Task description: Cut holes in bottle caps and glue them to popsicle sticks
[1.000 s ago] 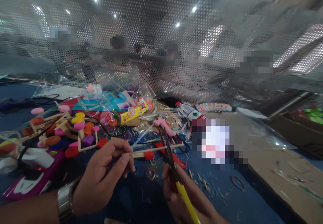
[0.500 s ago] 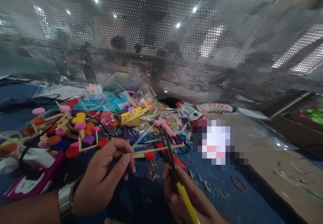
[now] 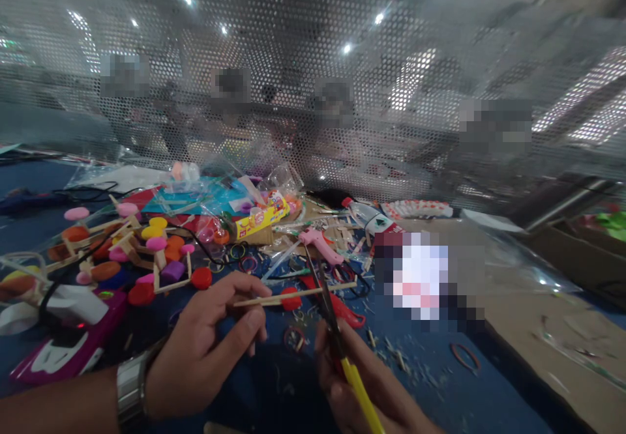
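A thin wooden stick (image 3: 308,292) lies across the fingers of my left hand (image 3: 210,343), which are curled round its near end with the thumb just below. It reaches rightward to the dark blades of a pair of scissors (image 3: 362,395) with yellow handles. My right hand (image 3: 372,375) grips those handles, and the blades stand slightly apart where the stick crosses them. A small red round piece (image 3: 292,300) sits right by the stick; whether they are joined I cannot tell. Below it on the blue table lies a rubber band (image 3: 294,339).
Stick frames with coloured round pieces (image 3: 156,245) crowd the left, beside a purple toy-car-shaped device (image 3: 73,349). Behind my hands are a pink glue gun (image 3: 320,245), a yellow tube (image 3: 263,217) and a bottle (image 3: 369,216). Cardboard (image 3: 548,336) covers the right; a perforated metal screen (image 3: 293,82) stands behind.
My left thumb has lowered slightly away from the stick, so more of its near end shows across the fingers. The scissors have stayed almost in place.
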Demonstrator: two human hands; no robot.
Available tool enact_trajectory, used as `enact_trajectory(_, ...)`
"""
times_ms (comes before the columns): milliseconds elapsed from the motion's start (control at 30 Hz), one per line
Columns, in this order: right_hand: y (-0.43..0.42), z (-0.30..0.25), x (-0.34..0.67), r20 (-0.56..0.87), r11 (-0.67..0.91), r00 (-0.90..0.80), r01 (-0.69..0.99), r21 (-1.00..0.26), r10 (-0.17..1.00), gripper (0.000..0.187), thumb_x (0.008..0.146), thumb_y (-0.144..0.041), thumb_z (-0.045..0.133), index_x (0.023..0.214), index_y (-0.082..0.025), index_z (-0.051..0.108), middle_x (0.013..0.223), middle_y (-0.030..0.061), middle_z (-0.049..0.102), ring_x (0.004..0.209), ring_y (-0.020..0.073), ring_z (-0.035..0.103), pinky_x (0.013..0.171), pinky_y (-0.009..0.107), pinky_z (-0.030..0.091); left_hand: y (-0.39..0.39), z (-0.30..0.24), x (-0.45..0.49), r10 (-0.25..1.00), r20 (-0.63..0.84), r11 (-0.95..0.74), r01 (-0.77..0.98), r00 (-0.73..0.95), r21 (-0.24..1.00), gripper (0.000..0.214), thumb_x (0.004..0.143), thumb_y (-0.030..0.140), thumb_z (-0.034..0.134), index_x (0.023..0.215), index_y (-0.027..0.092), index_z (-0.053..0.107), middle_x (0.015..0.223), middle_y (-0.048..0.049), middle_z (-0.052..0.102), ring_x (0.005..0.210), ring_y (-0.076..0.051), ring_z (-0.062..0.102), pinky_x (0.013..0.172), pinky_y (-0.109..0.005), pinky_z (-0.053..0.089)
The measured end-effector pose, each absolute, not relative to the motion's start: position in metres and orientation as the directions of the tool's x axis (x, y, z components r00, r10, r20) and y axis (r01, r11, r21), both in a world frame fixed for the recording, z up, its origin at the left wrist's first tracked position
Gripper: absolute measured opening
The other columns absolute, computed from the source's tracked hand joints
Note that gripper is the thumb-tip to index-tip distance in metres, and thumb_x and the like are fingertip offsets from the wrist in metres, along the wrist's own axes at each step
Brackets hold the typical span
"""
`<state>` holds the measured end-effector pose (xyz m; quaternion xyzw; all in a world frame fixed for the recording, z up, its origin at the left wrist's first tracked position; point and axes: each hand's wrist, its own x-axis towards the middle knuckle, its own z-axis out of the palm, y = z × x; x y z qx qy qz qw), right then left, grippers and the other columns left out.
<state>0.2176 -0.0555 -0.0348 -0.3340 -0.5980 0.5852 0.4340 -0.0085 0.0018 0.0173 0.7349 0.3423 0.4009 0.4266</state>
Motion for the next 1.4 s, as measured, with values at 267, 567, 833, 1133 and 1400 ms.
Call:
enact_trajectory(267, -0.070, -0.027, 0.225, 0.020, 0.004, -0.398, -0.043, -0.999, 0.917, 0.041, 0.086, -0.057, 0.067, 0.117, -0.030, 0.064, 0.080, 0.0018, 0.051, 0.062, 0.0134, 0.042, 0.055, 0.024, 0.047, -0.002, 0.015, -0.013, 0.813, 0.321, -0.442, 0.156, 0.485, 0.883, 0.020, 0.097, 0.036, 0.055, 0.097, 0.020, 0.069, 0.075, -0.0025, 0.069, 0.061, -0.013, 0.063, 0.057, -0.021, 0.052)
enact_trajectory(567, -0.068, -0.021, 0.233, -0.009, 0.040, -0.419, 0.109, -0.993, 0.908, 0.044, 0.085, -0.051, 0.070, 0.122, -0.026, 0.066, 0.080, 0.0034, 0.056, 0.069, 0.0174, 0.050, 0.059, 0.028, 0.052, -0.012, 0.010, -0.010, 0.877, 0.321, -0.430, 0.287, 0.356, 0.856, 0.020, 0.094, 0.033, 0.059, 0.094, 0.026, 0.077, 0.079, -0.0015, 0.074, 0.069, -0.015, 0.066, 0.068, -0.025, 0.052)
enact_trajectory(833, -0.066, -0.020, 0.232, -0.016, 0.101, -0.407, 0.263, -0.959, 0.913, 0.047, 0.088, -0.059, 0.063, 0.118, -0.023, 0.064, 0.074, 0.0013, 0.055, 0.068, 0.0162, 0.053, 0.063, 0.027, 0.054, -0.007, 0.013, -0.009, 0.800, 0.419, -0.581, 0.381, 0.431, 0.719, 0.020, 0.096, 0.024, 0.055, 0.099, 0.026, 0.075, 0.095, 0.0029, 0.079, 0.084, -0.011, 0.071, 0.083, -0.020, 0.052)
enact_trajectory(1133, -0.068, -0.021, 0.228, -0.026, 0.066, -0.380, 0.227, -0.972, 0.925, 0.063, 0.080, -0.065, 0.066, 0.128, -0.024, 0.062, 0.095, 0.0087, 0.066, 0.079, 0.0212, 0.063, 0.066, 0.030, 0.059, 0.000, 0.013, -0.010, 0.718, 0.465, -0.673, 0.349, 0.518, 0.651, 0.021, 0.098, 0.023, 0.051, 0.101, 0.022, 0.072, 0.093, 0.0005, 0.079, 0.069, -0.009, 0.071, 0.063, -0.017, 0.053)
enact_trajectory(1400, -0.067, -0.021, 0.230, -0.036, 0.046, -0.440, 0.175, -0.983, 0.897, 0.075, 0.079, -0.058, 0.071, 0.146, -0.028, 0.052, 0.116, 0.0111, 0.069, 0.088, 0.0226, 0.067, 0.071, 0.028, 0.061, 0.002, 0.021, -0.008, 0.665, 0.440, -0.710, 0.330, 0.603, 0.622, 0.028, 0.101, 0.028, 0.046, 0.097, 0.018, 0.072, 0.082, -0.0035, 0.080, 0.044, -0.008, 0.058, 0.043, -0.019, 0.041)
